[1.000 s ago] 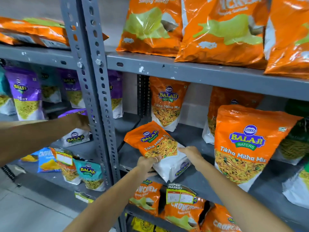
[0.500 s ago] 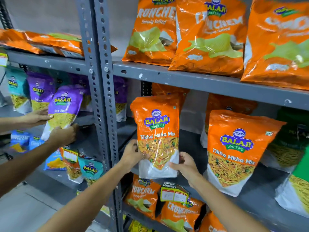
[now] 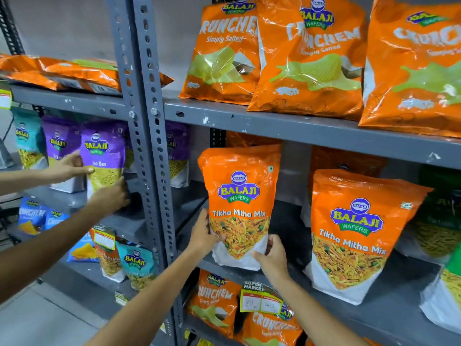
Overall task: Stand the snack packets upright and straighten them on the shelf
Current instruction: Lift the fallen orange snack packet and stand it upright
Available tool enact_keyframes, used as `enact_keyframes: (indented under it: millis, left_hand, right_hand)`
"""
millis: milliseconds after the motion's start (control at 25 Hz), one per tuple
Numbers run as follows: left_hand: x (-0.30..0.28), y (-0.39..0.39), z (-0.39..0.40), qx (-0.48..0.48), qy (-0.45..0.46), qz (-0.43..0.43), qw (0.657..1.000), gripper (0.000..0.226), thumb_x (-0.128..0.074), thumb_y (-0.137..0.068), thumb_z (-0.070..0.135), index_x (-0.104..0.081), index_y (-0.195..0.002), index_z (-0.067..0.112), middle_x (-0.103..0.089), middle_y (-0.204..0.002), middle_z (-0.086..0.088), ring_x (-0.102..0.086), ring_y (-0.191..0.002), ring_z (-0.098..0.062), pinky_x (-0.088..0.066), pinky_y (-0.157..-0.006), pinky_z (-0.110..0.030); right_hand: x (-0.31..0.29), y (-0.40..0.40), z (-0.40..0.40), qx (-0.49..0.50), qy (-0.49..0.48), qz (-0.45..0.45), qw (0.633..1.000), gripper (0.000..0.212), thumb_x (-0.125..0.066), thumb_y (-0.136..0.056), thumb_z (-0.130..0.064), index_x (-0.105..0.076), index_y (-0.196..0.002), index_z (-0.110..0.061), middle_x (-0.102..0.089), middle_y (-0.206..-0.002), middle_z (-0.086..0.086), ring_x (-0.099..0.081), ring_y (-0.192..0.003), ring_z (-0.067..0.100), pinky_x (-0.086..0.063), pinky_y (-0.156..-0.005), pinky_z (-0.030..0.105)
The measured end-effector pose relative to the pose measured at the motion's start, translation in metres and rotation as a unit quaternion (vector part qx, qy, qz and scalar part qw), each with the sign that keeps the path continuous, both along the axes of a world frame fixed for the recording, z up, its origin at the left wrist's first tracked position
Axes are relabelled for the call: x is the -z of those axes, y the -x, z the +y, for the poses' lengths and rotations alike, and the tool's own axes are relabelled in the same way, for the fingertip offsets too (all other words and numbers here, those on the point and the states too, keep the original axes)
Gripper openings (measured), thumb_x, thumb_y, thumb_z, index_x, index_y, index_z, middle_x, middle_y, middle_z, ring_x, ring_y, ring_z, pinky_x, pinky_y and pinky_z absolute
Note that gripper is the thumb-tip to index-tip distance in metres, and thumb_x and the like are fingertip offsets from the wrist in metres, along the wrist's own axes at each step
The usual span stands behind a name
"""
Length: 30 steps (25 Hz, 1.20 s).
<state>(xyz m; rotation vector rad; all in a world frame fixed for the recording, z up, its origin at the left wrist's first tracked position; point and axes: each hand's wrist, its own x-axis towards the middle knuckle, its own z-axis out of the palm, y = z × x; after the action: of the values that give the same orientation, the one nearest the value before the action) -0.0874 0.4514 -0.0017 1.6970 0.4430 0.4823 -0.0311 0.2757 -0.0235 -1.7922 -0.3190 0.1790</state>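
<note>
An orange Tikha Mitha Mix packet (image 3: 239, 196) stands upright near the front of the grey middle shelf (image 3: 389, 310). My left hand (image 3: 203, 236) grips its lower left edge. My right hand (image 3: 270, 255) holds its lower right corner. A second, larger Tikha Mitha Mix packet (image 3: 356, 233) stands upright to the right, leaning slightly. More orange packets stand behind both, mostly hidden.
Another person's two hands (image 3: 107, 196) hold a purple Sev packet (image 3: 103, 158) in the bay left of the perforated grey upright (image 3: 147, 146). Crunchem bags (image 3: 306, 56) fill the top shelf. Green packets (image 3: 439, 221) stand at far right. A price tag (image 3: 260, 299) hangs below.
The orange packet went from lying tilted on the shelf to standing upright in my hands and now sits slightly further back. The other person lifted a purple packet upright.
</note>
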Motion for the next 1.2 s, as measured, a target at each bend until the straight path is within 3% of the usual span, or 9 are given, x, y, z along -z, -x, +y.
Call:
enact_keyframes:
  millis: [120,360,520,680,760,840,960,1080,1200]
  left_hand:
    - [0.02,-0.006,0.012,0.026,-0.048,-0.01,0.998,0.049,-0.065,-0.078,-0.004,-0.043,-0.109,0.025,-0.06,-0.107,0.005,-0.055,-0.111,-0.019,-0.049,-0.093,-0.043]
    - [0.044,-0.031,0.039,-0.007,-0.028,0.022,0.999,0.029,-0.056,-0.088,0.009,-0.051,-0.117,0.006,-0.063,-0.115,-0.013,-0.057,-0.11,-0.03,-0.045,-0.099,-0.053]
    - [0.047,-0.051,0.048,-0.003,0.003,0.041,0.999,0.038,-0.051,-0.091,0.014,-0.045,-0.128,0.011,-0.056,-0.128,-0.009,-0.053,-0.115,-0.024,-0.044,-0.098,-0.039]
    - [0.054,-0.052,0.051,0.004,0.03,0.071,0.997,0.034,-0.049,-0.092,0.02,-0.047,-0.125,0.013,-0.059,-0.124,-0.009,-0.057,-0.103,-0.016,-0.044,-0.08,-0.025]
    - [0.058,-0.045,0.046,-0.02,0.021,0.081,0.996,0.038,-0.051,-0.091,0.019,-0.045,-0.128,0.008,-0.057,-0.127,-0.012,-0.055,-0.111,-0.024,-0.045,-0.088,-0.034]
    - [0.064,-0.032,0.031,-0.075,0.019,0.056,0.995,0.05,-0.059,-0.087,0.015,-0.039,-0.131,0.001,-0.054,-0.126,-0.011,-0.051,-0.118,-0.026,-0.045,-0.097,-0.039]
    - [0.066,-0.013,-0.002,-0.166,-0.07,0.011,0.984,0.026,-0.071,-0.077,0.014,-0.05,-0.09,0.004,-0.055,-0.083,-0.005,-0.056,-0.085,-0.029,-0.042,-0.069,-0.017]
    - [0.06,-0.01,-0.032,-0.148,-0.096,0.007,0.984,0.025,-0.07,-0.078,0.021,-0.048,-0.066,0.02,-0.056,-0.069,-0.012,-0.053,-0.068,-0.023,-0.036,-0.057,-0.024]
    - [0.05,-0.021,-0.064,-0.088,-0.078,0.048,0.992,0.03,-0.069,-0.079,0.021,-0.047,-0.059,0.024,-0.056,-0.058,-0.003,-0.051,-0.058,-0.015,-0.04,-0.055,-0.025]
  right_hand:
    - [0.021,-0.003,0.009,0.007,0.022,-0.022,0.999,0.033,-0.07,-0.072,-0.003,-0.044,-0.091,-0.013,-0.055,-0.095,0.009,-0.053,-0.084,0.019,-0.039,-0.059,0.021]
    - [0.029,-0.027,0.038,-0.02,0.018,-0.043,0.999,0.039,-0.075,-0.073,-0.012,-0.041,-0.092,-0.015,-0.053,-0.087,-0.007,-0.053,-0.084,0.012,-0.041,-0.055,0.009]
    - [0.029,-0.04,0.052,-0.017,-0.005,-0.055,0.998,0.071,-0.069,-0.051,-0.063,-0.041,-0.092,-0.013,-0.056,-0.089,-0.001,-0.057,-0.084,0.015,-0.041,-0.058,0.014]
    - [0.038,-0.04,0.057,0.01,-0.001,-0.056,0.998,0.04,-0.07,-0.067,-0.028,-0.042,-0.092,-0.015,-0.06,-0.099,0.012,-0.06,-0.092,0.026,-0.051,-0.067,0.029]
    - [0.041,-0.037,0.055,0.004,0.0,-0.047,0.999,0.034,-0.068,-0.074,-0.007,-0.046,-0.1,-0.015,-0.06,-0.109,0.014,-0.058,-0.104,0.028,-0.053,-0.082,0.042]
    - [0.045,-0.03,0.044,0.036,-0.009,-0.05,0.998,0.042,-0.066,-0.077,0.002,-0.05,-0.114,-0.011,-0.058,-0.12,0.01,-0.055,-0.112,0.022,-0.049,-0.094,0.04]
    - [0.045,-0.018,0.012,0.155,-0.001,-0.129,0.979,0.03,-0.064,-0.081,-0.001,-0.058,-0.109,-0.01,-0.063,-0.109,0.008,-0.06,-0.097,0.019,-0.048,-0.08,0.027]
    - [0.034,-0.014,-0.028,0.22,-0.026,-0.191,0.956,0.015,-0.062,-0.082,-0.002,-0.064,-0.096,-0.008,-0.067,-0.088,0.007,-0.063,-0.078,0.023,-0.046,-0.064,0.016]
    - [0.021,-0.012,-0.071,0.267,-0.014,-0.231,0.935,0.008,-0.065,-0.08,-0.004,-0.066,-0.088,-0.008,-0.067,-0.075,0.005,-0.061,-0.067,0.023,-0.05,-0.061,0.031]
